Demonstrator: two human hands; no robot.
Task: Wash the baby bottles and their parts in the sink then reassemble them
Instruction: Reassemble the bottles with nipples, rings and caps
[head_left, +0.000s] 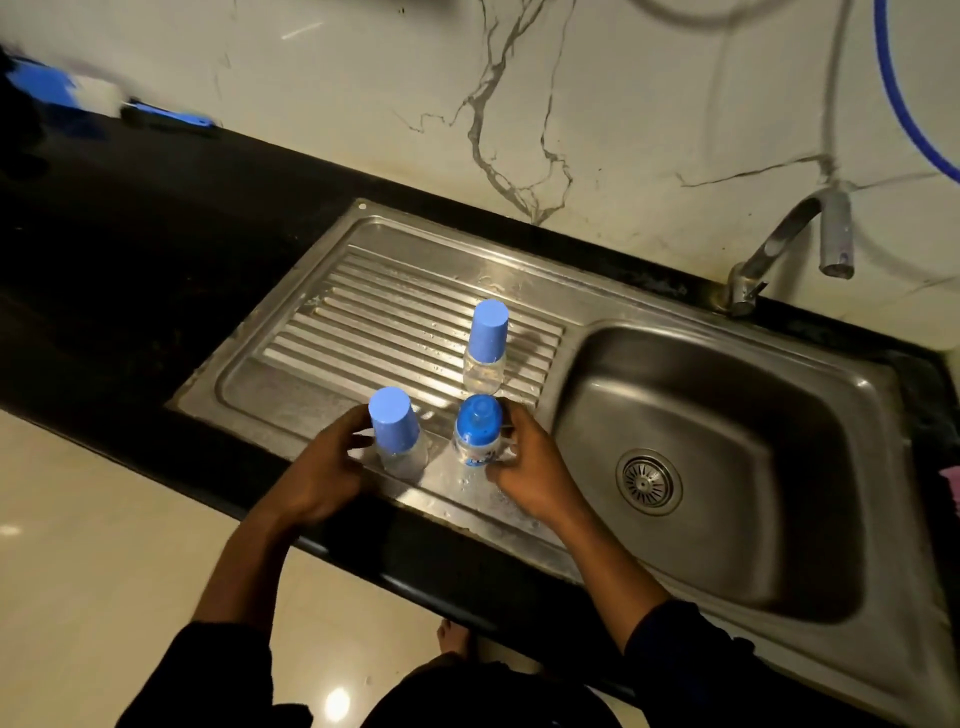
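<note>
Head view, looking down on a stainless steel sink unit (906, 519) set in a black stone countertop (130, 260).

Left hand (332, 462): fingers and thumb curl about the clear plastic baby bottle with a pale blue cup-shaped cap (396, 434). The bottle stands upright on the flat front strip of the ribbed steel drainboard (374, 312).

Right hand (524, 470): fingers and thumb grip the clear plastic baby bottle with a dark blue screw collar and teat (477, 434). This bottle has no cap, stands upright on the same strip, and sits between the two hands, just beside the left hand's bottle but apart from it.

A third clear baby bottle under a pale blue cap (485, 345) stands upright on the ribs just beyond the right hand's fingertips, free of both hands. Water droplets lie on the steel near the right hand.

The oval steel basin (737, 519) with its round drain strainer (649, 482) lies to the outer side of the right hand. The curved metal tap (769, 249), its spout sleeved in a grey hose end (836, 234), stands beyond the basin against the veined white marble wall (649, 104).

A blurred blue-and-white brush (78, 88) lies on the countertop well beyond the left hand. Both forearms end in dark sleeves (208, 670).
</note>
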